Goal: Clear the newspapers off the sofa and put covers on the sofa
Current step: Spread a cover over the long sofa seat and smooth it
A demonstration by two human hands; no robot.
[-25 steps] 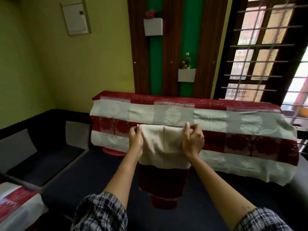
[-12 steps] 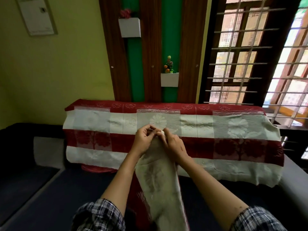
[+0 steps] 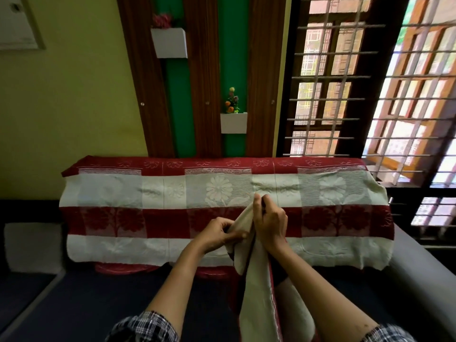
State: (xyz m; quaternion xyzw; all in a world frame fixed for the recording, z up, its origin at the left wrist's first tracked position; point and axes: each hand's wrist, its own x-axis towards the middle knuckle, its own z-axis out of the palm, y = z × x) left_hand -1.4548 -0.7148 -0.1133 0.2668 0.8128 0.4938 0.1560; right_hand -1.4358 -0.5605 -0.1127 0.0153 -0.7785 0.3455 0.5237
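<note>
Left hand [image 3: 217,234] pinching the cream edge of a folded cover [image 3: 256,287], right hand [image 3: 270,222] gripping its upper corner, cloth hanging between the forearms over the dark sofa seat [image 3: 111,299], red-and-cream cover [image 3: 172,218] draped across the backrest behind.

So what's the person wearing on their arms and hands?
Checked sleeves, dark with white lines. The left sleeve and right sleeve end near the elbows; forearms are bare. No watch or ring shows on the left hand or right hand.
</note>
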